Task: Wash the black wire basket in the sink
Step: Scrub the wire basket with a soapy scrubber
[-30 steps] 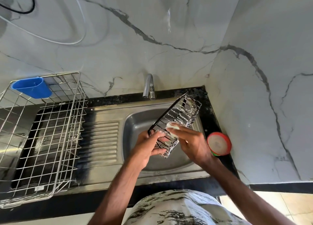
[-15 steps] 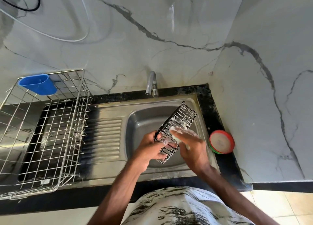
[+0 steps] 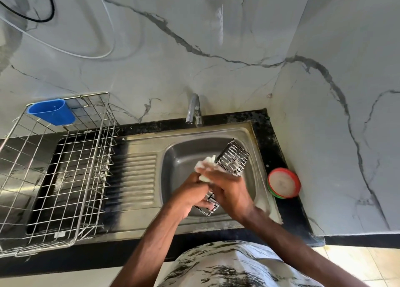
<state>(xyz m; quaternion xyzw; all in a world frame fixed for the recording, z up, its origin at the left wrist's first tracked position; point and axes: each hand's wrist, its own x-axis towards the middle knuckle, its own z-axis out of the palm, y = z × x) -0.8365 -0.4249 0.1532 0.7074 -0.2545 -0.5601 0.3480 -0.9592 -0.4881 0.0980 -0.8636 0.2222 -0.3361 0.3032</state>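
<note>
Basket [image 3: 232, 161] tilted over the sink [image 3: 184, 154], left hand [image 3: 190, 194] curling its fingers round the near end, right hand [image 3: 229, 189] gripping a soapy pad [image 3: 204, 165] against its wires: light, stiff, likely foam-slick, so the frame looks the safest hold.
</note>
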